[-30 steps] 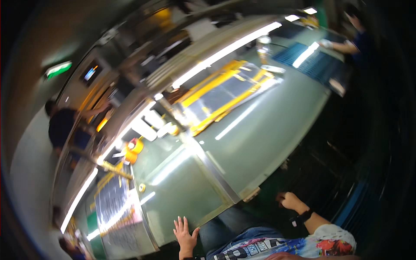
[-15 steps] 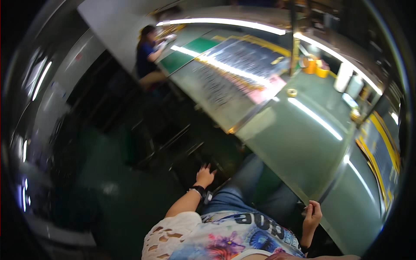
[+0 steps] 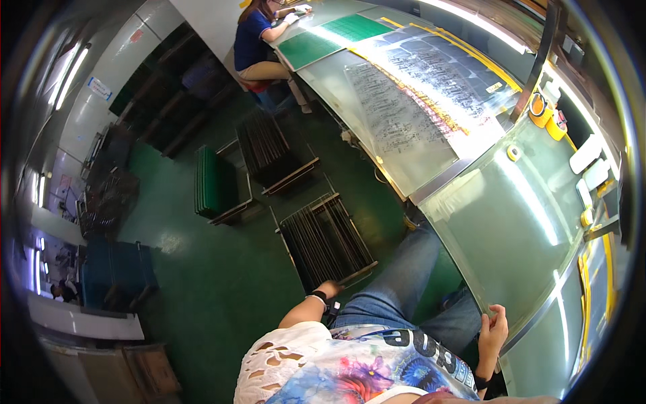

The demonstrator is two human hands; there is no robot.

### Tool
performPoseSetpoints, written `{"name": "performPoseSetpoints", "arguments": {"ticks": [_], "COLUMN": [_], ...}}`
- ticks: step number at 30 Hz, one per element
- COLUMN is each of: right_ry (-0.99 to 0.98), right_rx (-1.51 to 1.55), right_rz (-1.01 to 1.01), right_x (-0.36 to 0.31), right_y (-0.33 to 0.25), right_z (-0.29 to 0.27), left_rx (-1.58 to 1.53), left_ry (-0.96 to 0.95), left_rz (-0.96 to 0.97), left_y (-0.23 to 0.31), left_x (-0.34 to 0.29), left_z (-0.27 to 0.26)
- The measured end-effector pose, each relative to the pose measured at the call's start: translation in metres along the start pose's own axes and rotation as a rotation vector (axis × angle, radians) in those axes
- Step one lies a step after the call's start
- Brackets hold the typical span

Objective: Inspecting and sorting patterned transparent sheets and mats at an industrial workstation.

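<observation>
My left hand (image 3: 330,289) reaches down at the near end of a low rack (image 3: 326,239) holding several dark upright panels. It is nearest the rack's frame, but its fingers are blurred, so contact and grip cannot be made out. On the other side, my right hand (image 3: 494,330) hovers beside the near edge of a pale green glass-topped table (image 3: 491,236). Its fingers are loosely bent, the thumb stands apart, and nothing shows between them. A clear printed sheet (image 3: 397,111) lies on the table's farther section, beyond a metal seam.
Green panels (image 3: 217,178) stand in another rack on the floor, beside a rack of dark panels (image 3: 266,148). A co-worker (image 3: 256,40) in white gloves sits at the far end by a green board (image 3: 336,42). Tape rolls (image 3: 513,153) and white bottles (image 3: 585,155) line the table's right side.
The view has shifted, bringing the floor racks into clearer sight. My left hand has moved from above the dark rack to its near end. My right hand stays by the table edge.
</observation>
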State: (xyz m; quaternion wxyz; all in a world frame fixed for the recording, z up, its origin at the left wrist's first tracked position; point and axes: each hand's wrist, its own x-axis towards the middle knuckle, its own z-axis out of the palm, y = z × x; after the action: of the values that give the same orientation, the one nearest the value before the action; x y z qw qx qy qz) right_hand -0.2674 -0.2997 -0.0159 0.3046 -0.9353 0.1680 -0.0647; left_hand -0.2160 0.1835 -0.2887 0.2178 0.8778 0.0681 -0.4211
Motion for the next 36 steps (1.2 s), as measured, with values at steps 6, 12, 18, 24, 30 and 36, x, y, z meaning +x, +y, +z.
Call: {"name": "performPoseSetpoints", "arguments": {"ticks": [6, 12, 18, 24, 30, 36], "right_ry": [0.014, 0.022, 0.008, -0.086, -0.155, -0.245], "right_rx": [-0.063, -0.122, -0.13, -0.066, -0.035, -0.061], "right_rz": [0.04, 0.09, 0.108, 0.105, -0.06, -0.207], "right_x": [0.001, 0.002, 0.002, 0.006, 0.067, 0.169], "right_y": [-0.009, -0.023, -0.023, -0.028, -0.058, -0.099], "right_z": [0.005, 0.001, 0.0, -0.024, -0.094, -0.113], "left_rx": [-0.393, -1.05, -1.024, -0.748, -0.974, -1.474], "left_ry": [0.505, 0.766, 0.512, 0.649, 0.524, 0.148], "left_rz": [0.125, 0.398, 0.285, 0.239, 0.368, 0.404], "left_y": [0.098, 0.203, 0.261, 0.268, 0.252, 0.238], "left_x": [0.041, 0.015, 0.028, 0.058, 0.014, -0.015], "left_z": [-0.091, -0.21, -0.288, -0.299, -0.313, -0.309]}}
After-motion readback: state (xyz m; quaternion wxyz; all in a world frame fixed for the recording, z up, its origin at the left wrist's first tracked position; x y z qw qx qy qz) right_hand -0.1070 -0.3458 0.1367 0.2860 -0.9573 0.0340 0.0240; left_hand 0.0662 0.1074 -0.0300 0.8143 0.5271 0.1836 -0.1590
